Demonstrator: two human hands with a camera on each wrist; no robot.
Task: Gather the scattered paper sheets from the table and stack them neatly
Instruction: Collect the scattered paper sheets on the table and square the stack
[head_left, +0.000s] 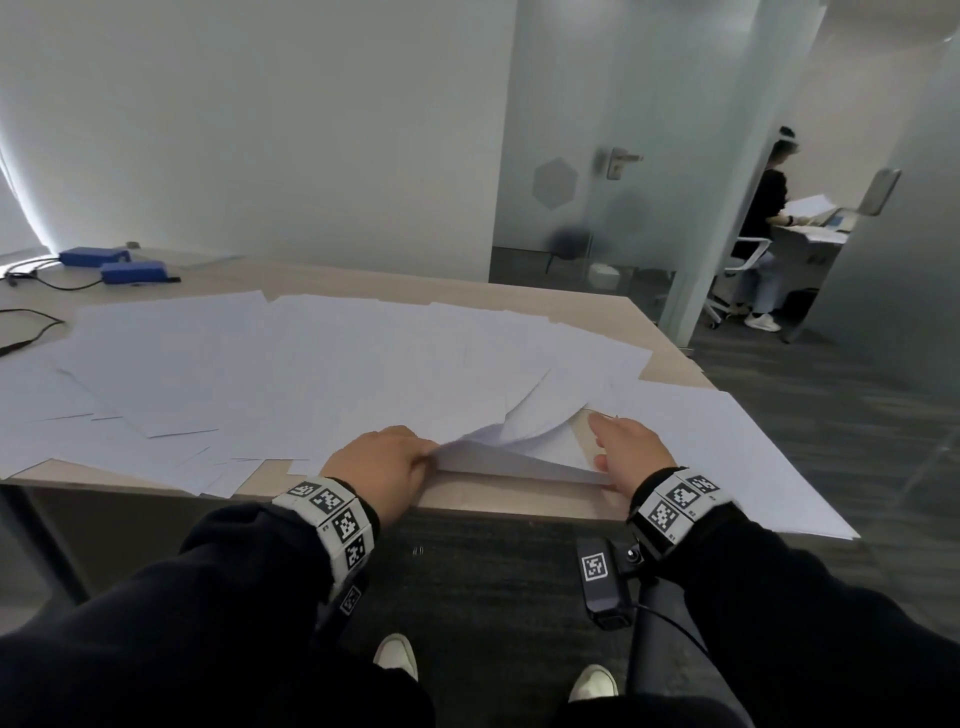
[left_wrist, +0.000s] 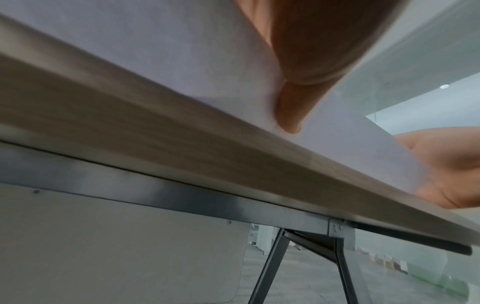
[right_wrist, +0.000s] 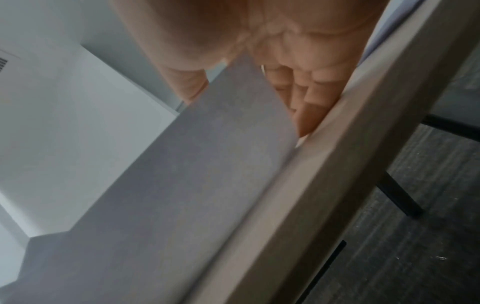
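Observation:
Many white paper sheets (head_left: 291, 364) lie scattered and overlapping across the wooden table (head_left: 519, 501). Near the front edge a small bundle of lifted sheets (head_left: 519, 441) arches up between my hands. My left hand (head_left: 415, 457) pinches the bundle's left edge, its fingers (left_wrist: 288, 115) curled against the paper (left_wrist: 350, 139). My right hand (head_left: 618, 447) lies at the bundle's right end. Its straight fingers (right_wrist: 306, 98) rest flat under the raised sheet (right_wrist: 207, 164), and its thumb is on the sheet's other side.
Two blue boxes (head_left: 93, 256) (head_left: 134, 272) with black cables sit at the table's far left. One sheet (head_left: 753, 467) overhangs the right front corner. Behind a glass partition (head_left: 597, 182) at the right, a person (head_left: 763, 218) sits at another desk. Dark carpet lies below.

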